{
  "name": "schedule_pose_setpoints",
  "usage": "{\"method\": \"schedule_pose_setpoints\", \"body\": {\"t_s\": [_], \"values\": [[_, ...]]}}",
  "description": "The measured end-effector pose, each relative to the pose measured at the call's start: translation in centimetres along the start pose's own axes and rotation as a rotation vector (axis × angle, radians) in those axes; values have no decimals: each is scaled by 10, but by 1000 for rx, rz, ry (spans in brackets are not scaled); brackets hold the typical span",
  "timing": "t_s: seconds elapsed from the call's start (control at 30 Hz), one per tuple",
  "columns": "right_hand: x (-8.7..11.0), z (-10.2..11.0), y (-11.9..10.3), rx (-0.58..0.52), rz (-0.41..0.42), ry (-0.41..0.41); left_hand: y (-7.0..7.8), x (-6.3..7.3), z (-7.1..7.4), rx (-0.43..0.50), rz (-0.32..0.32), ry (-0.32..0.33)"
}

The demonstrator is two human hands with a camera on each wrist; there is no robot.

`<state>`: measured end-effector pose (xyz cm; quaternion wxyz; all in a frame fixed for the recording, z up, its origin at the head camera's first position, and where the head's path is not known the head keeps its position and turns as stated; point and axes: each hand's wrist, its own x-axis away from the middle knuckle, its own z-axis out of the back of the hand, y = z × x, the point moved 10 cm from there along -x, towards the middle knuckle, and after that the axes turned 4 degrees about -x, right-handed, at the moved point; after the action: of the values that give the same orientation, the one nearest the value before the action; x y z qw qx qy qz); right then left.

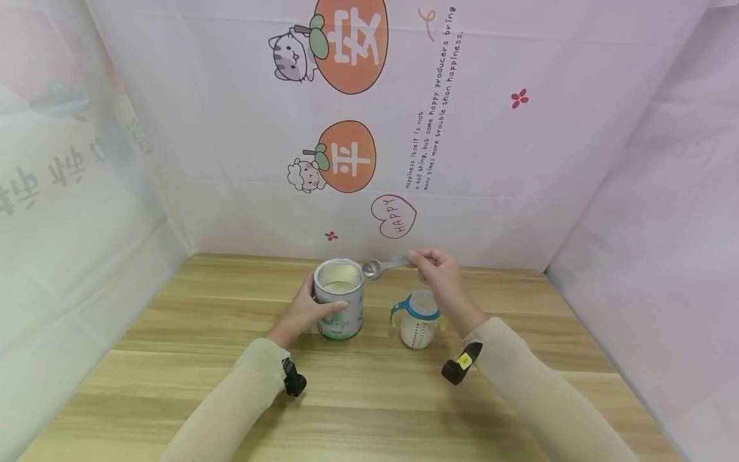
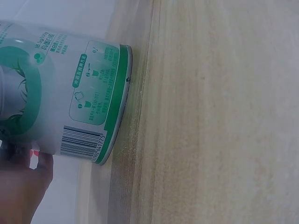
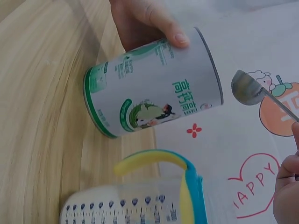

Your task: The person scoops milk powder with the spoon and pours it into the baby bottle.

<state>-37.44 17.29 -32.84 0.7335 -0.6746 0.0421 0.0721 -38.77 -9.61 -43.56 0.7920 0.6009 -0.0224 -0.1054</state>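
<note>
A white and green powder can (image 1: 340, 314) has its top uncovered, with pale powder inside. My left hand (image 1: 308, 308) grips it from the left side, thumb across the front. In the left wrist view, the barcode side of the can (image 2: 88, 102) shows, its base close to the tabletop. Between thumb and fingers, my right hand (image 1: 441, 273) pinches the handle of a metal measuring spoon (image 1: 372, 269). The spoon's bowl hangs just right of the can's rim; the right wrist view shows the spoon (image 3: 246, 87) from the side. Below the right hand stands a clear graduated cup (image 1: 417, 333).
The cup's blue collar (image 1: 424, 310) has two side handles, and whitish contents show through its wall. A wooden tabletop (image 1: 358, 410) lies under everything. Behind it hangs a white printed cloth (image 1: 242, 212), with further cloth on both sides.
</note>
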Motion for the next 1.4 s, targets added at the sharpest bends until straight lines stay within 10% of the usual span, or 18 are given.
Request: {"method": "schedule_pose_setpoints", "body": {"t_s": [0.33,0.6,1.4], "values": [[-11,-29,0,-21,19,0,16,8,-2,36,0,-26],[-16,-47,0,36,12,1,0,0,-1,30,2,-11],[-23,-86,-19,350,286,-77,1,2,-1,48,8,-2]]}}
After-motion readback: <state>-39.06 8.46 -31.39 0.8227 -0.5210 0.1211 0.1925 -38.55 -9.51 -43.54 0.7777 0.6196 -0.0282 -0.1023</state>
